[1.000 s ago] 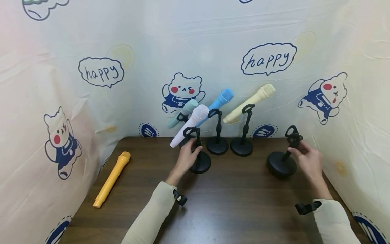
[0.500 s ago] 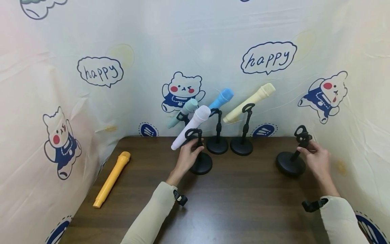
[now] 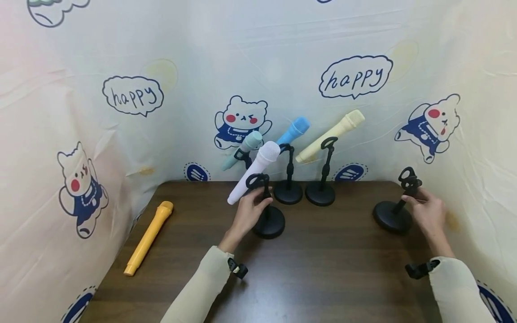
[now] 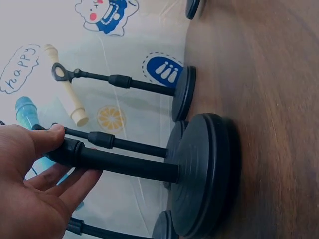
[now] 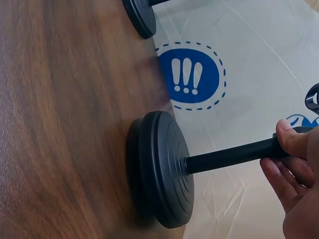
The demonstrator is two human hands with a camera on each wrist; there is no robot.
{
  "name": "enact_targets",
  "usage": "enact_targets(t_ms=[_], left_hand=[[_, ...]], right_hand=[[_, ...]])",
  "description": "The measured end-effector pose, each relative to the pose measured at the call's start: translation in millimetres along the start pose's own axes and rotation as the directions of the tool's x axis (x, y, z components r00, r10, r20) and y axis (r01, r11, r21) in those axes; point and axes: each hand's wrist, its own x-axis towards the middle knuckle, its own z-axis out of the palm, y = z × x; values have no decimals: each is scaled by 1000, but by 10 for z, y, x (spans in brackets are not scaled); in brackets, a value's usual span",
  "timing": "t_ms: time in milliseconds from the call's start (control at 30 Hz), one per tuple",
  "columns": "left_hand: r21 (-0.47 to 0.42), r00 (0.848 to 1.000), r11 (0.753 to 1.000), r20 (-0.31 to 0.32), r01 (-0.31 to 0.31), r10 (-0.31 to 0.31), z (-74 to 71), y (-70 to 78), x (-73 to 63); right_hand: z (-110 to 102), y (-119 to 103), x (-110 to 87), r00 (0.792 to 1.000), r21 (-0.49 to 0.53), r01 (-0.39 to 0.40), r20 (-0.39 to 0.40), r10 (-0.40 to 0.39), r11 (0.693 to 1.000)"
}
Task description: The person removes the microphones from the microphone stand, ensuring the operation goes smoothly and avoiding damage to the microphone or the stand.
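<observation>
My left hand (image 3: 249, 211) pinches the upright of a black microphone stand (image 4: 132, 163) between thumb and fingers. A pale lavender microphone (image 3: 254, 172) slants across this stand's ring clip. Over on the right side of the table, my right hand (image 3: 430, 214) grips the upper pole of another microphone stand (image 3: 392, 217), just below its clip. That clip has no microphone in it, and the stand leans toward the hand. In the right wrist view its round base (image 5: 167, 169) is close over the wood, with thumb and fingers around the pole (image 5: 232, 155).
Behind the left hand, stands bear a teal microphone (image 3: 242, 150), a blue microphone (image 3: 296, 129) and a pale yellow microphone (image 3: 331, 136). An orange-yellow microphone (image 3: 148, 237) lies on the brown table (image 3: 323, 269) at left. Printed cloth (image 3: 194, 54) rises along the table's back and sides.
My right hand has carried its stand to the right. My left hand has brought its stand slightly nearer and to the right, the lavender microphone moving along.
</observation>
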Motion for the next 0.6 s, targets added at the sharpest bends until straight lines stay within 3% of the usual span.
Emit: enact_targets(t_ms=[600], left_hand=[[-21,997,999,66,-25,27,19,299,-308]], right_hand=[[-18,106,53,997,-6,-51,57,52,999]])
